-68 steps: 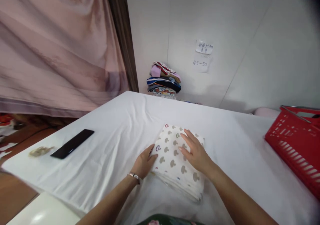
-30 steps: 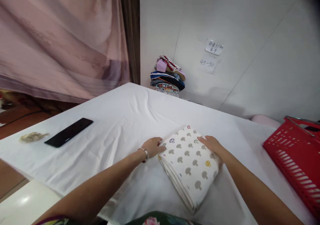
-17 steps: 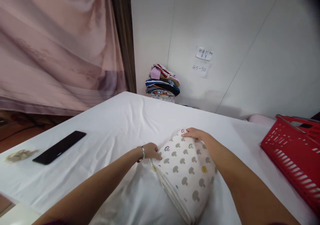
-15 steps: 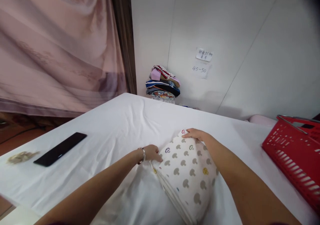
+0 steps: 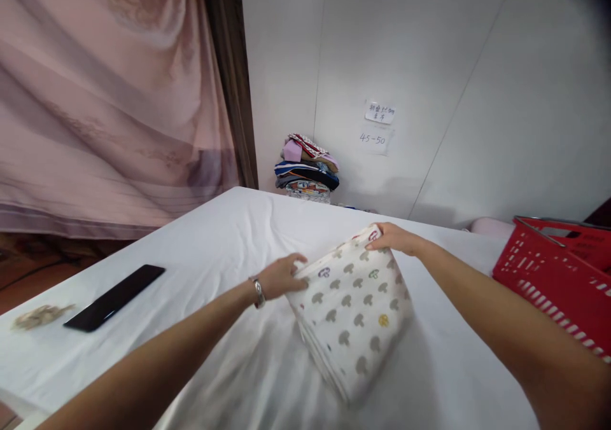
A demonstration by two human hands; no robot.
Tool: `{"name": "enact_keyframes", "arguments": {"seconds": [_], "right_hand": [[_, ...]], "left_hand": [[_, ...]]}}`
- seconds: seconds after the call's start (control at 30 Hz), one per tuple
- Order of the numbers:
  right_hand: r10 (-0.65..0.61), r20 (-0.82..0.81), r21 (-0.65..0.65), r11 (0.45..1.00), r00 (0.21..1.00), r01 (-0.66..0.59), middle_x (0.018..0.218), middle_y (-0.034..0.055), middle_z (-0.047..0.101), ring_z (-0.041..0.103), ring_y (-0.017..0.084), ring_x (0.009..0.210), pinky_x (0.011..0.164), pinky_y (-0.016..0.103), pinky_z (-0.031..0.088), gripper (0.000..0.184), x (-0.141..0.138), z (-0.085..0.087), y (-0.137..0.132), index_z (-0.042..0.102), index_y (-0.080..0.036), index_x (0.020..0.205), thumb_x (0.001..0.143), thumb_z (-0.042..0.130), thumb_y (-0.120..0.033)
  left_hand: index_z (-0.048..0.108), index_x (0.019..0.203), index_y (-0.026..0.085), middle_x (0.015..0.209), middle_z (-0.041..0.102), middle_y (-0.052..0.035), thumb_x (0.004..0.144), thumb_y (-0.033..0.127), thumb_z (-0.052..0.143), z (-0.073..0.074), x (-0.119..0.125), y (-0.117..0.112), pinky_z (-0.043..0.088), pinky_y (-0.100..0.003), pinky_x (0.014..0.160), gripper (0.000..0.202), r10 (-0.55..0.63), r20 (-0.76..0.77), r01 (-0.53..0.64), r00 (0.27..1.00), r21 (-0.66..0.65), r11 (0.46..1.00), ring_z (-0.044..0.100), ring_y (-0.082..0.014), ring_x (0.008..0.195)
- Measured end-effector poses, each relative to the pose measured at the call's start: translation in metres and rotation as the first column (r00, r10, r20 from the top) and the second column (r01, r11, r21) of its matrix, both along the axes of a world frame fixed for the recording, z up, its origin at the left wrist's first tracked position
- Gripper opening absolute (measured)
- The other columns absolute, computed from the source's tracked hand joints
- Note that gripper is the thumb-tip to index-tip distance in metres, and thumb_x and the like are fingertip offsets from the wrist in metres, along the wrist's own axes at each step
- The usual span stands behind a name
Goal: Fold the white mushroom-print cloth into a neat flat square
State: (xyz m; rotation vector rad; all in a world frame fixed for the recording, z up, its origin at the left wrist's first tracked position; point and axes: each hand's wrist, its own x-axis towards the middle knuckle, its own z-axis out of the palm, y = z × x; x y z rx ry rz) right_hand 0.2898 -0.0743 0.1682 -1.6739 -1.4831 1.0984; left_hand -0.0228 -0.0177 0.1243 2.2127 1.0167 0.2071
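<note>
A white cloth [image 5: 351, 303] with grey mushroom prints and a few coloured ones is folded into a layered rectangle, tilted over the white-covered table. My left hand [image 5: 281, 276], with a silver bracelet on the wrist, grips its left upper corner, thumb and fingers on either side of the edge. At the upper right corner, my right hand [image 5: 389, 238] pinches the cloth between thumb and fingers. The folded layers show along the cloth's lower left edge.
A black flat slab [image 5: 114, 298] and a beige bundle [image 5: 42, 316] lie on the left of the table [image 5: 210, 239]. A red basket [image 5: 548, 277] stands at the right. Folded fabrics [image 5: 308, 168] are stacked by the wall, beside a pink curtain [image 5: 109, 99].
Both hands have raised the cloth's upper edge, and its lower end has come up from the near side of the table. The view has shifted slightly.
</note>
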Motion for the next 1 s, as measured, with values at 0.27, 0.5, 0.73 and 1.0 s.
{"name": "enact_keyframes", "arguments": {"seconds": [0.27, 0.5, 0.73, 1.0], "right_hand": [[-0.395, 0.280, 0.729, 0.681, 0.875, 0.074, 0.086, 0.0021, 0.063, 0.059, 0.019, 0.078, 0.068, 0.030, 0.048, 0.038, -0.001, 0.046, -0.039, 0.058, -0.019, 0.097, 0.063, 0.070, -0.032], [-0.376, 0.593, 0.743, 0.597, 0.712, -0.303, 0.103, 0.0113, 0.062, 0.056, 0.026, 0.098, 0.086, 0.042, 0.045, 0.029, -0.020, -0.112, -0.091, 0.058, -0.020, 0.108, 0.080, 0.051, -0.022], [-0.231, 0.637, 0.571, 0.783, 0.736, -0.248, 0.111, 0.0121, 0.058, 0.052, 0.026, 0.103, 0.089, 0.044, 0.045, 0.038, -0.032, -0.172, -0.121, 0.056, -0.020, 0.116, 0.079, 0.047, -0.015], [-0.027, 0.383, 0.424, 0.893, 0.923, -0.150, 0.134, 0.0057, 0.042, 0.039, 0.022, 0.124, 0.103, 0.041, 0.034, 0.050, -0.023, -0.160, -0.146, 0.044, -0.027, 0.129, 0.080, 0.045, -0.017]], "left_hand": [[0.057, 0.110, 0.022, 0.099, 0.064, -0.0038, 0.073, 0.022, 0.052, 0.108, -0.005, 0.007, 0.040, -0.032, 0.081, 0.038, -0.017, 0.092, -0.072, 0.996, 0.874, 0.481, 0.056, -0.0219, 0.094], [0.057, 0.097, 0.017, 0.093, 0.064, -0.0068, 0.070, 0.009, 0.051, -0.052, -0.019, -0.029, 0.041, -0.034, 0.077, 0.028, -0.260, -0.034, 0.154, 0.965, 0.876, 0.456, 0.056, -0.0203, 0.085], [0.056, 0.100, 0.017, 0.101, 0.062, -0.0081, 0.071, 0.009, 0.053, -0.109, -0.023, -0.051, 0.040, -0.036, 0.083, 0.031, -0.232, -0.092, 0.217, 0.968, 0.770, 0.600, 0.053, -0.0226, 0.095], [0.052, 0.112, 0.017, 0.110, 0.059, -0.0104, 0.082, 0.034, 0.054, -0.103, -0.034, -0.045, 0.040, -0.040, 0.088, 0.035, -0.301, -0.014, 0.216, 0.954, 0.729, 0.650, 0.051, -0.0237, 0.102]]}}
